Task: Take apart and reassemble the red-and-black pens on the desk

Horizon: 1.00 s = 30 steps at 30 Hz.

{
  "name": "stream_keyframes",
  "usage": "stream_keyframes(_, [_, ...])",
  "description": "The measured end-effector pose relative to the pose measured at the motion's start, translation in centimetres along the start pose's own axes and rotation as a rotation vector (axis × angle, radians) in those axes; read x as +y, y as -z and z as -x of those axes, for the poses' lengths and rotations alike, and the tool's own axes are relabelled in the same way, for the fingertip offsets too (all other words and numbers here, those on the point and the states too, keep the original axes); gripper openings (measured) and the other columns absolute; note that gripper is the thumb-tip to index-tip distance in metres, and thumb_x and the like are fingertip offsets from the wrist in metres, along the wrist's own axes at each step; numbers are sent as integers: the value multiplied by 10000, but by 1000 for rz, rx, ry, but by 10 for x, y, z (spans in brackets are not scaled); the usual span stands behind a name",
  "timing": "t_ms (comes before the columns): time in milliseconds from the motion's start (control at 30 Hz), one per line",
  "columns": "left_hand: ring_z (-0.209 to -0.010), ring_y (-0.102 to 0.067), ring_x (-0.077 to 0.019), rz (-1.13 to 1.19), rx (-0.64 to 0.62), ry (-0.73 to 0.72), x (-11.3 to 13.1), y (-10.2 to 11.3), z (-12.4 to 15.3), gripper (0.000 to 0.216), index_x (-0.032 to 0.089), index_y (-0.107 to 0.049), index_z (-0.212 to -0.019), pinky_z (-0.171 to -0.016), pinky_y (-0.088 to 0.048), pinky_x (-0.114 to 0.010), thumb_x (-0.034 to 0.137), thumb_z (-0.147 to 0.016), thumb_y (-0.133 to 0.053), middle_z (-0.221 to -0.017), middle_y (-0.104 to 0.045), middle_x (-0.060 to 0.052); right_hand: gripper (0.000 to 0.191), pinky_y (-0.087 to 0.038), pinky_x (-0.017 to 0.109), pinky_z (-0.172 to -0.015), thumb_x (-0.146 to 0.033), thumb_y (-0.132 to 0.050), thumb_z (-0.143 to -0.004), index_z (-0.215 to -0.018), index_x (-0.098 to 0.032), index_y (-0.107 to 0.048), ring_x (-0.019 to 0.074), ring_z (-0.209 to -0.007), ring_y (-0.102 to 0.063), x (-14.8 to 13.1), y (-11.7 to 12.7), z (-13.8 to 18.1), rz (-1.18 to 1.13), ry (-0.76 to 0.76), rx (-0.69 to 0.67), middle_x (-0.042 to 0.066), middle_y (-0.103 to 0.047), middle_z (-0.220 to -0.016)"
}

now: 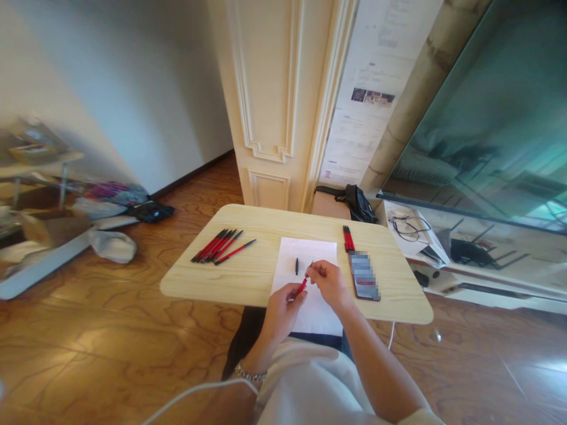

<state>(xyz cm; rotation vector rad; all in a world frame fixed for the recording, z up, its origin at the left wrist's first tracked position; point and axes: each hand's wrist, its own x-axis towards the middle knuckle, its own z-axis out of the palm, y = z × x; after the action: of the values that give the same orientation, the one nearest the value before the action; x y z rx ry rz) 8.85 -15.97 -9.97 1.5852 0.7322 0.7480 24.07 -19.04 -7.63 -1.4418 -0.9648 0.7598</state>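
Above a white sheet of paper (311,319), my left hand (283,307) is closed around a red pen barrel (302,287), which tilts up to the right. My right hand (330,284) pinches a thin dark pen refill (312,262) at the barrel's upper end. The fingers hide how far the refill sits inside the barrel. A short black pen piece (296,266), tapered at the end, lies alone on the paper, just beyond my hands.
Several red and black pens (217,246) lie side by side on the left of the pale wooden table (199,283). More pens (348,239) lie at the right, above a phone with a blurred screen (365,276). A black bag (359,202) rests behind the table.
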Motion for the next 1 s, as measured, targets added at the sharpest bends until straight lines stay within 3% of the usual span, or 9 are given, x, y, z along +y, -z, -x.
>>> stream_keyframes(367, [-760,-630,-183,4,16,0,0,2,0,291,163,-675,-954,-660,-471,-242,392,-802,-579,-857,-700,-60,181,-387,228,-499,-335,-595,-773,-833,-165,-608,110,-548,-525,-8,1,3,-23,15,-51,41,-671,-740])
stream_keyframes(667, [-748,-622,-172,10,10,-8,-5,2,0,270,161,-660,-963,-671,-468,-244,368,-816,-571,-835,-689,-52,209,-402,235,-560,-372,-586,-785,-733,-170,-608,125,-604,-540,-6,5,3,197,13,-92,11,-619,-648])
stream_keyframes(867, [-695,-611,-164,83,37,17,-9,3,-1,292,141,-655,-939,-649,-468,-248,388,-799,-585,-754,-673,-49,220,-436,253,-644,-357,-623,-757,-873,-171,-648,147,-714,-581,6,15,-17,273,-25,-281,30,-667,-805])
stream_keyframes(1000, [-706,-616,-171,127,54,44,-8,5,-1,321,132,-643,-956,-677,-476,-268,404,-792,-593,-761,-672,-55,188,-426,300,-727,-333,-571,-795,-855,-185,-670,190,-806,-604,17,10,-40,664,-49,-89,66,-680,-850])
